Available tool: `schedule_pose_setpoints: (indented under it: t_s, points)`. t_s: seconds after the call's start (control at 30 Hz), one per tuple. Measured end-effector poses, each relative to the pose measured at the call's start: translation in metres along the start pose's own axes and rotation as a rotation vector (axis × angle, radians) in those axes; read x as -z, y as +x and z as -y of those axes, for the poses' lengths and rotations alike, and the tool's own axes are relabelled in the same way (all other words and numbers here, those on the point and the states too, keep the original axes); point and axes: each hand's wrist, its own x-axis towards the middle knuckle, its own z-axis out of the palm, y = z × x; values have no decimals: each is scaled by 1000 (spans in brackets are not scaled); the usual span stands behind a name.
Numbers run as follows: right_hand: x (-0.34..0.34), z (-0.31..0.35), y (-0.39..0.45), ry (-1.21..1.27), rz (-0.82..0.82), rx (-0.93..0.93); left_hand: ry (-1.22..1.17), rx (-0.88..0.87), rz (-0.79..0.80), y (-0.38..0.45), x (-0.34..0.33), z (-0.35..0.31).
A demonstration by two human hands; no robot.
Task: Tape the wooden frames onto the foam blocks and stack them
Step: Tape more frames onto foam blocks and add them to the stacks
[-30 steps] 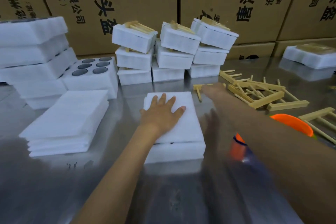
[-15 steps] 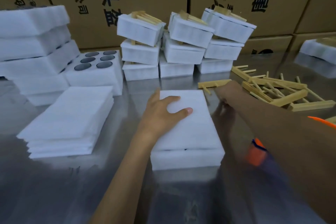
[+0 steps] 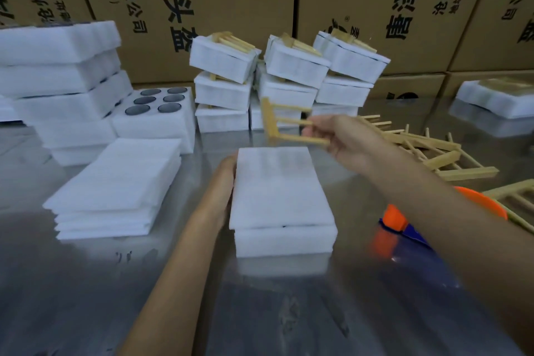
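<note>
Steel table (image 3: 86, 283), blurred orange tape dispenser (image 3: 396, 220) behind right forearm

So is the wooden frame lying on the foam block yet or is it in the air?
In the air. The right hand holds the wooden frame above the far end of the foam block, not touching it.

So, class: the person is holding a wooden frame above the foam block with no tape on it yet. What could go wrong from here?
1. The right hand holds the wooden frame only by its prong ends, so it might tip or land crooked on the foam block.
2. The left hand steadies just one side of the block, whose top sheet looks loose and could shift.
3. The finished stacks already lean; another block might topple them.
</note>
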Motion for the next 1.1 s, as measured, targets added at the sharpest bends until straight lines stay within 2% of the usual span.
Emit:
schedule_pose_setpoints:
  t_s: [0.1,0.27,0.33,0.43,0.53,0.73,0.87,0.97,1.1]
  points:
    - [-9,-38,-27,-180,50,-63,-88,33,12,-6,-2,11]
    - [-10,-51,-36,-495,-185,138,-192,37,31,-15,-3,19]
    - [-11,-59,-40,-491,-220,87,-206,41,46,-20,-6,17]
    - [-9,-75,-48,-450,-76,-78,-195,-5,68,-23,-9,19]
    - [-3,-82,-53,-412,-74,-77,-183,-59,90,-29,-9,24]
    - [10,-83,-72,-360,-47,-127,-170,-48,112,-54,-12,31]
    - [13,-85,-81,-377,-32,-31,-134,-12,68,-62,-14,26]
    - [10,-88,-84,-395,-75,65,-59,-34,-35,-62,-16,17]
    - [11,-88,-89,-397,-101,88,56,-50,-139,-58,-22,9]
